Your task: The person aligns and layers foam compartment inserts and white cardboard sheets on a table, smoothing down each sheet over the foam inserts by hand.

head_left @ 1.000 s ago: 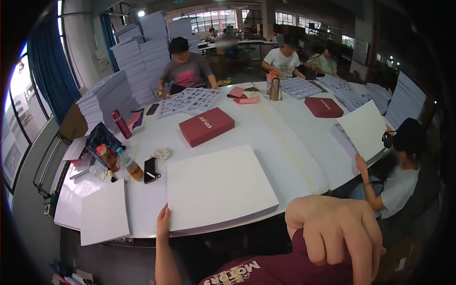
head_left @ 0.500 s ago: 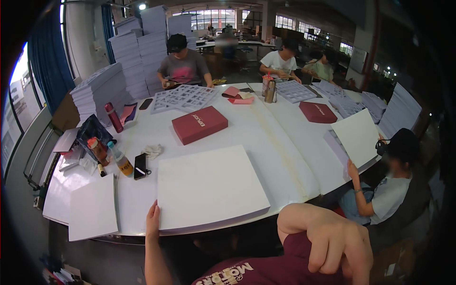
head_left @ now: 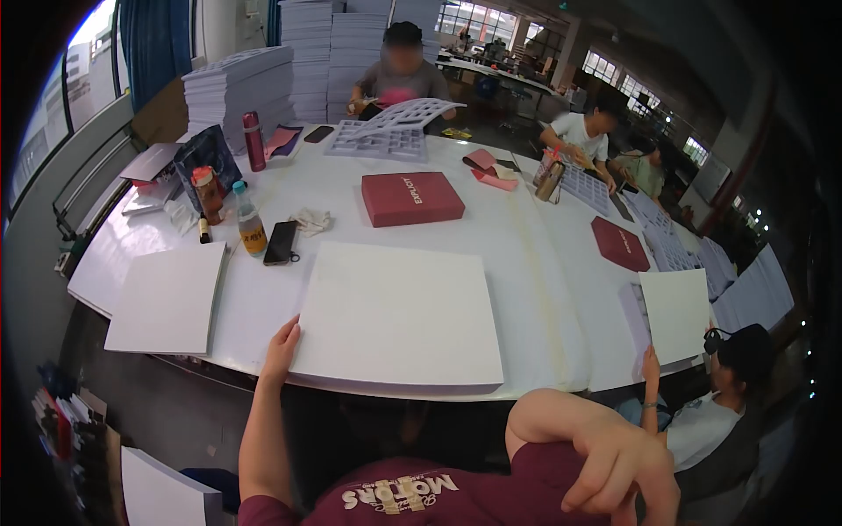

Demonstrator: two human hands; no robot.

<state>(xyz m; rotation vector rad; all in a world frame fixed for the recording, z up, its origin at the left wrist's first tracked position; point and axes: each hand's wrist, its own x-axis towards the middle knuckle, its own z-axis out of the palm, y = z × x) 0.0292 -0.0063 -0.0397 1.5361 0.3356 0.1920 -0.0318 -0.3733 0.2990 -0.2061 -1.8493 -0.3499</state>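
A large, flat white panel [head_left: 399, 311] with a pale lilac side lies at the near edge of the table. My left hand [head_left: 282, 344] grips its left edge, fingers along the side and partly hidden. My right hand [head_left: 618, 460] is raised close to the camera, right of the panel and apart from it. Its fingers are curled downward, and anything between them is out of sight. Another white panel [head_left: 167, 298] lies to the left, overhanging the table edge. Beyond the large panel sits a closed red box [head_left: 410, 200] with white lettering.
A phone [head_left: 281, 243], a drink bottle [head_left: 249, 219] and a crumpled tissue [head_left: 311, 221] are behind the panel. At right, a co-worker [head_left: 719, 403] holds a white sheet [head_left: 675, 314] over a lilac tray. Other people sit across the table [head_left: 535, 307] with gridded trays [head_left: 386, 140].
My view has tilted and turned to the right. The right hand's fingers have shifted slightly; my left hand stays on the panel. The person opposite has lifted a gridded tray.
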